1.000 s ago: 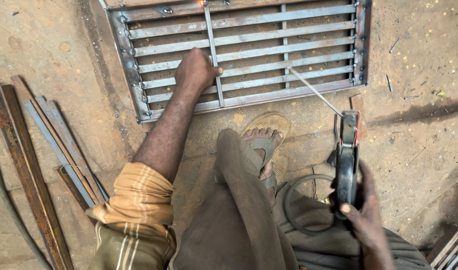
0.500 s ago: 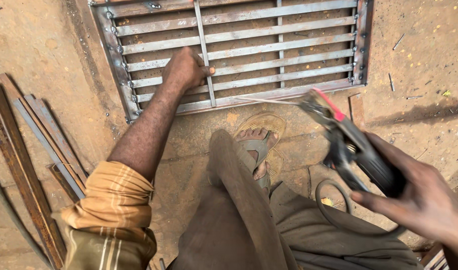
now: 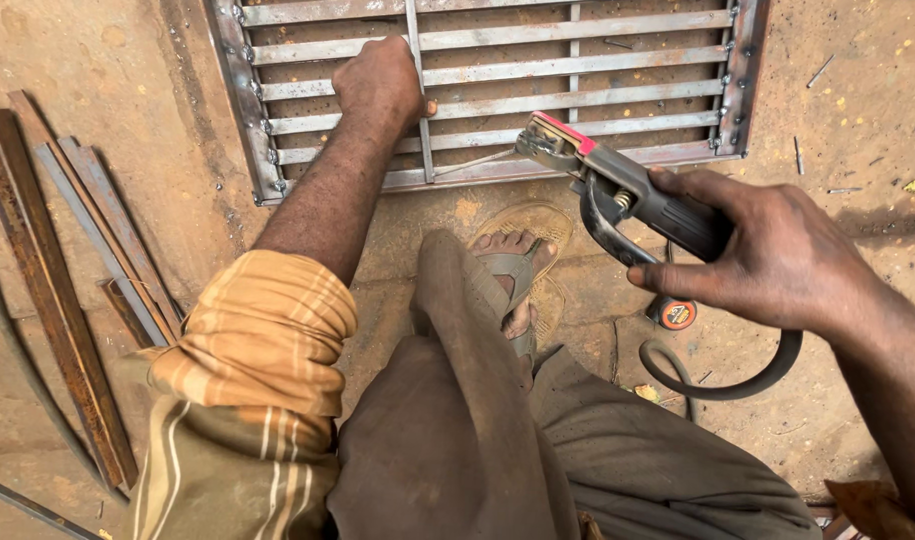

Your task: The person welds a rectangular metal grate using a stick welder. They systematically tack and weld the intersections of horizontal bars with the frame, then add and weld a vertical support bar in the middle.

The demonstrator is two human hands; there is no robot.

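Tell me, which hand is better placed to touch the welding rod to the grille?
Probably the right hand: it grips the welding holder, its rod tip by the metal grille. The left hand presses the upright bar.

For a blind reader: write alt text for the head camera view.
A crouching person's right hand holds a welding electrode holder with its rod toward a metal grille on the dirt floor, while the left hand steadies a vertical bar. Rusty metal strips lie at left.
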